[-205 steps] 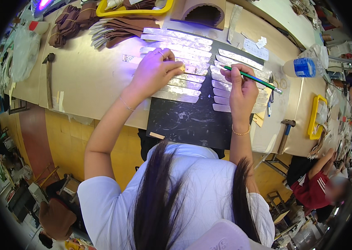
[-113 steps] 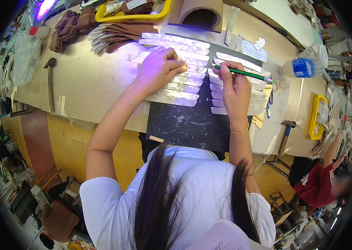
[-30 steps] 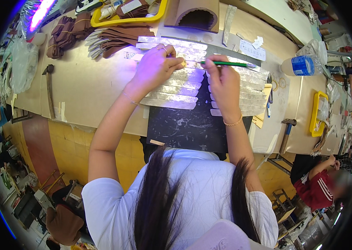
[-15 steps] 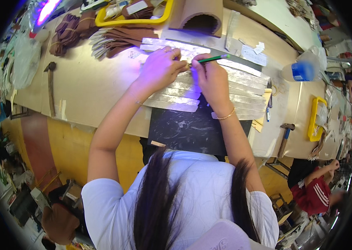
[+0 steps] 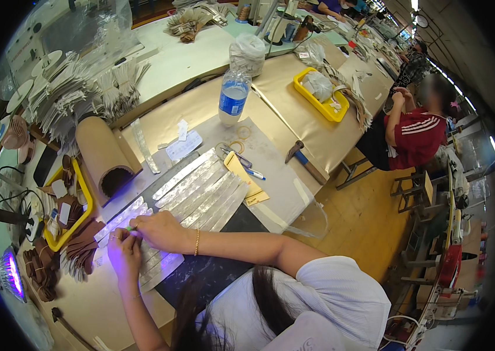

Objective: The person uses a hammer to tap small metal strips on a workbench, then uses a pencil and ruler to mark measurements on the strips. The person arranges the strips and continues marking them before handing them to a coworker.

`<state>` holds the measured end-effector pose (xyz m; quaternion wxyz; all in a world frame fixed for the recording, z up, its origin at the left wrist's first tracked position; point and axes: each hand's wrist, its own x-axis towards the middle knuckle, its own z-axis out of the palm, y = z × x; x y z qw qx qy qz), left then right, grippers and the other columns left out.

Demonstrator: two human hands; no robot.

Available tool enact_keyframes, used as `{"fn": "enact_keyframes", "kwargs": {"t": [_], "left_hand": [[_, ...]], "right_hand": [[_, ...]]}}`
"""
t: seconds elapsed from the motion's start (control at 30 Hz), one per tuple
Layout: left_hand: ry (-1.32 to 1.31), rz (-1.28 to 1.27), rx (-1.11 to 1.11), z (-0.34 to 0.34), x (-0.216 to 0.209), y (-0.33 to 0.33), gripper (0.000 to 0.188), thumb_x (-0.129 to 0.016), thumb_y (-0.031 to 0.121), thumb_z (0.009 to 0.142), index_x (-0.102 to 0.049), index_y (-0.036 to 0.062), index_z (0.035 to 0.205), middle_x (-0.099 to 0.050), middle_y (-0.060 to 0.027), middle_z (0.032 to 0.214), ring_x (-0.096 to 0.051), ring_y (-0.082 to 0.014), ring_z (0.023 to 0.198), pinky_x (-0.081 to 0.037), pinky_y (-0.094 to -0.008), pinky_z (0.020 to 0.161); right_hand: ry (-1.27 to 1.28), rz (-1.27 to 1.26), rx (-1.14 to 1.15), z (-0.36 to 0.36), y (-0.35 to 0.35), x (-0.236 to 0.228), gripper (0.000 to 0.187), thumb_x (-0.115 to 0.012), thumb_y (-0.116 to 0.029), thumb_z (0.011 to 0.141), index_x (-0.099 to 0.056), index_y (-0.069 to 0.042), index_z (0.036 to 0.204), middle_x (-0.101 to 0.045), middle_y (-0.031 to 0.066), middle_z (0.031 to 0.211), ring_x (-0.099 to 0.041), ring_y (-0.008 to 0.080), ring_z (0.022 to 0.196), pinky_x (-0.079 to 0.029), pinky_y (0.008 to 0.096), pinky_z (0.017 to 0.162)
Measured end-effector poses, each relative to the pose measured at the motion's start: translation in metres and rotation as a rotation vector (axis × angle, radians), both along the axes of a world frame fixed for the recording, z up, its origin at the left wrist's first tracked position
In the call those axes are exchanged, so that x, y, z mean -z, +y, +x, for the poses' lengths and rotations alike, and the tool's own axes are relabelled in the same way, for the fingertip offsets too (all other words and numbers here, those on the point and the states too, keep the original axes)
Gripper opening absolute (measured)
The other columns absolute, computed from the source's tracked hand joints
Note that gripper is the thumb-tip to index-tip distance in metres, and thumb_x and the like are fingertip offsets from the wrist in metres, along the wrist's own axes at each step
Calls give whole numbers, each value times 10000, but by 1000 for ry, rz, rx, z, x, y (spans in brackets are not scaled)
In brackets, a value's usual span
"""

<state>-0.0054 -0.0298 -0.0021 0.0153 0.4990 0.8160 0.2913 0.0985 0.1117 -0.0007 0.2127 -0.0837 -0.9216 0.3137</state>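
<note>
Over the far end of the left group of silvery strips [image 5: 152,272], my two hands meet. My right hand [image 5: 164,233], with a bracelet at its wrist, is closed on a slim green pen [image 5: 133,229], mostly hidden by fingers. Close against it is my left hand [image 5: 124,255], its fingers bent and pressed together at the pen; what they grip is hidden. A second fan of silvery strips [image 5: 203,190] lies just right of my hands. Both groups rest partly on a black board [image 5: 215,279].
Beyond my hands are a brown tube [image 5: 100,143] and a yellow tray [image 5: 87,196]. A water bottle [image 5: 233,99] stands upright at the back. A hammer [image 5: 306,162] lies to the right. A glowing lamp [image 5: 12,274] is far left. Another person in red [image 5: 414,126] sits farther right.
The view has turned and tilted, now showing more of the room at the right. My hands have come together, and the pen that stuck out of my right hand is now mostly covered.
</note>
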Motion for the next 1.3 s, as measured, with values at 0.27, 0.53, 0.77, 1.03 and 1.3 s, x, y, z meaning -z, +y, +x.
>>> {"fn": "enact_keyframes", "kwargs": {"t": [0.27,0.53,0.77,1.03,1.3], "left_hand": [[-60,-59,-11,-1,-4,-5,138,-738,30,785,-716,-23,911,-556,-120,885,-553,-284,841,-461,-380,770],[-45,-17,-18,3,-6,0,147,-758,111,826,-753,24,945,-545,-97,829,-535,-255,795,-446,-384,711],[-53,-80,-1,0,-4,3,187,-738,131,846,-756,23,997,-552,-130,830,-555,-277,801,-451,-382,726],[-67,-23,2,-7,-9,-4,179,-761,231,821,-769,75,908,-588,-103,808,-591,-281,792,-481,-397,713],[-20,25,-101,-22,-15,-6,203,-765,213,820,-770,68,962,-616,-90,864,-603,-264,836,-484,-376,758]], "right_hand": [[-7,-80,37,-2,-2,-1,194,-631,-190,899,-625,-63,1046,-683,119,881,-689,325,750,-533,431,613],[236,-319,144,13,15,-28,137,-648,-187,918,-663,-71,989,-677,139,786,-688,321,709,-541,398,629],[387,-442,155,23,31,-29,144,-707,-112,883,-673,-61,1012,-699,130,858,-704,247,736,-550,327,670],[269,-574,251,42,51,-24,99,-696,-64,890,-642,0,944,-710,114,854,-690,152,798,-539,284,726],[285,-746,114,59,54,-24,57,-568,15,954,-516,9,977,-624,99,965,-713,235,992,-542,293,862]]}}
